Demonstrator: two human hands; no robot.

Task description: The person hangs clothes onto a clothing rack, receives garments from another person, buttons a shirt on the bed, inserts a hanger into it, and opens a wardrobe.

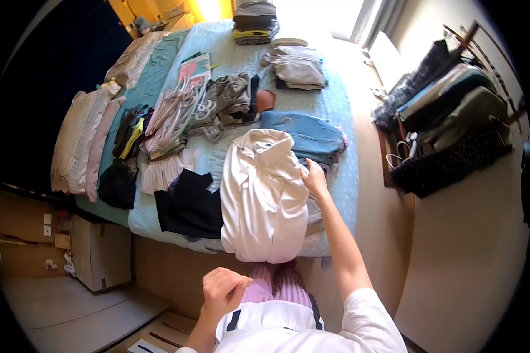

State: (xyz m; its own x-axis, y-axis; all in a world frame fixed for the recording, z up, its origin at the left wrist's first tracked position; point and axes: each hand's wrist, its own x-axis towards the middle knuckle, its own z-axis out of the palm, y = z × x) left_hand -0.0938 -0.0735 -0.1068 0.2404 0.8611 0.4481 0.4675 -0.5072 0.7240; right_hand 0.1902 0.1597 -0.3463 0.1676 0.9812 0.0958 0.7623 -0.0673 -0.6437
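Observation:
A white collared shirt (264, 200), folded into a long shape, lies at the near edge of the bed with its collar toward the far side. My right hand (314, 178) is at the shirt's right edge, fingers closed on the cloth near the collar. My left hand (225, 289) hangs in front of my waist, apart from the shirt, fingers curled in with nothing visible in them. Beyond the shirt lies a folded blue denim garment (300, 132). To its left is a black garment (188, 203).
The bed (341, 200) also carries clothes on hangers (174, 112), a tall folded stack (255, 23), folded beige clothes (297, 66) and pillows (79, 141). A clothes rack (453, 112) stands at the right. A cardboard box (103, 253) is at the near left.

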